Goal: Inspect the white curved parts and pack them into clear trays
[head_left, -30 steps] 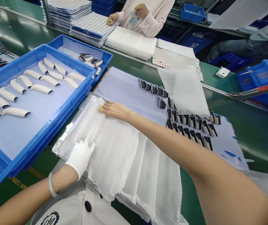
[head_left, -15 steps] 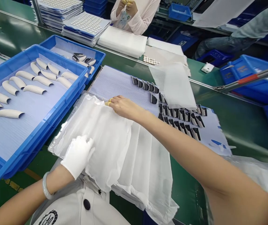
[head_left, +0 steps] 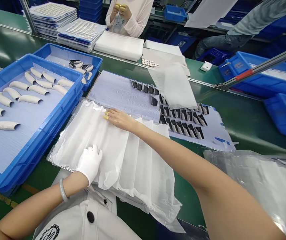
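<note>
A stack of thin white foam sheets (head_left: 123, 160) lies fanned out in front of me on the green bench. My left hand (head_left: 90, 162), in a white glove, lies flat on the near part of the top sheet with fingers stretched out. My right hand (head_left: 116, 119) is bare, with yellow finger cots on two fingertips. It rests on the far edge of the top sheet, fingers pressed against it. Just beyond lies a ribbed pale board (head_left: 123, 93) carrying rows of small dark curved parts (head_left: 180, 118).
Two blue trays stand at my left: the near tray (head_left: 58, 110) holds several white curved parts, the far tray (head_left: 93, 63) a few more. Across the belt a person in a pink top (head_left: 135, 16) handles something small. Blue bins (head_left: 270, 80) stand at right, clear plastic film (head_left: 257, 180) at near right.
The view has shifted right and down. My right hand has drawn slightly nearer along the sheet's far edge. My left hand stays flat on the sheet.
</note>
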`<move>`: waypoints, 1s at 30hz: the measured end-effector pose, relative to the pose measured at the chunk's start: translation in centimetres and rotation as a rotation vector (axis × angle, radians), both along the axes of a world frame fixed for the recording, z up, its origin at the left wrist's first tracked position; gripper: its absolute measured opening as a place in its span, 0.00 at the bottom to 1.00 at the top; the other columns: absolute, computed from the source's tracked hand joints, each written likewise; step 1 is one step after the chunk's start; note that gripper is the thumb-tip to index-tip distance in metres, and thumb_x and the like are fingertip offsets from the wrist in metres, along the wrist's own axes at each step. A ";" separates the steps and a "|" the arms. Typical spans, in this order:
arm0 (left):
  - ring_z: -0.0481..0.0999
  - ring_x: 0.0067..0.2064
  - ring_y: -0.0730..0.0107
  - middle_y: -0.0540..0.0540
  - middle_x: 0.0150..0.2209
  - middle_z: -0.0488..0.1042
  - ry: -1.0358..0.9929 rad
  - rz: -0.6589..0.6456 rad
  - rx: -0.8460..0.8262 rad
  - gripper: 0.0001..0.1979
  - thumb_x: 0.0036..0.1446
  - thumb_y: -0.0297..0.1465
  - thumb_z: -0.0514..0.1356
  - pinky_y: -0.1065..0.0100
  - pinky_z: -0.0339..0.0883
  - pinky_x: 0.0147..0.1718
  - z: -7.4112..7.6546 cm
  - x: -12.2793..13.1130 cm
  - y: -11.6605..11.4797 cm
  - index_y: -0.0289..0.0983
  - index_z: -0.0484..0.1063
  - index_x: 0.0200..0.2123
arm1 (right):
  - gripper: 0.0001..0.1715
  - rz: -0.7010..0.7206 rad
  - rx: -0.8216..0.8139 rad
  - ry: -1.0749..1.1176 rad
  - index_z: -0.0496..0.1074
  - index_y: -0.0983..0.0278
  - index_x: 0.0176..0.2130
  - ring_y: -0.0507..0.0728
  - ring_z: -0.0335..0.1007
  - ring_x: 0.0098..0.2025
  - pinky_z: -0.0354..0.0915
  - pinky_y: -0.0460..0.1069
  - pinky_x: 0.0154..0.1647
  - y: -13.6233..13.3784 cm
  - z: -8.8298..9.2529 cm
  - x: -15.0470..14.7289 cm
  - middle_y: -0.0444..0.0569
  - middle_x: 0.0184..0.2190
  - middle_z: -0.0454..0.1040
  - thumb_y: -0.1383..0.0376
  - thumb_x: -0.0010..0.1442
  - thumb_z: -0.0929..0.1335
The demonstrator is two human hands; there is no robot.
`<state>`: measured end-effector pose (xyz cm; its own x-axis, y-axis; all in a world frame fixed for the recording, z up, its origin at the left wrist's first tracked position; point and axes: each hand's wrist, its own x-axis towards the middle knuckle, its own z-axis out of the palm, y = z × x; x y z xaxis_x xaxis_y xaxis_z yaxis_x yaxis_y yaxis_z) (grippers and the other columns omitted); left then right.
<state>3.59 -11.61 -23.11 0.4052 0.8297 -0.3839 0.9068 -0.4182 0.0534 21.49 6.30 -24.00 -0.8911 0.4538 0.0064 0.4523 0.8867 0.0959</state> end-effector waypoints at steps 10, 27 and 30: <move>0.70 0.41 0.55 0.38 0.43 0.69 -0.149 -0.027 0.058 0.25 0.61 0.41 0.53 0.57 0.63 0.39 1.5 1.8 -1.5 0.35 0.61 0.58 | 0.19 -0.115 0.036 -0.119 0.72 0.68 0.45 0.61 0.67 0.49 0.51 0.59 0.58 -3.9 1.3 3.2 0.57 0.43 0.75 0.79 0.59 0.61; 0.71 0.40 0.52 0.36 0.40 0.69 -0.182 -0.132 0.031 0.16 0.62 0.37 0.51 0.55 0.63 0.37 0.5 2.2 -2.0 0.33 0.68 0.46 | 0.18 -0.359 0.020 0.239 0.68 0.67 0.51 0.62 0.69 0.47 0.62 0.58 0.51 -8.7 -0.3 3.1 0.59 0.47 0.73 0.72 0.63 0.59; 0.71 0.41 0.56 0.40 0.43 0.70 -0.255 -0.147 0.047 0.15 0.62 0.40 0.51 0.58 0.64 0.38 2.4 0.6 -2.3 0.37 0.69 0.43 | 0.14 -0.351 0.024 0.335 0.70 0.65 0.46 0.61 0.71 0.42 0.63 0.58 0.50 -9.9 0.1 2.0 0.56 0.40 0.76 0.70 0.65 0.59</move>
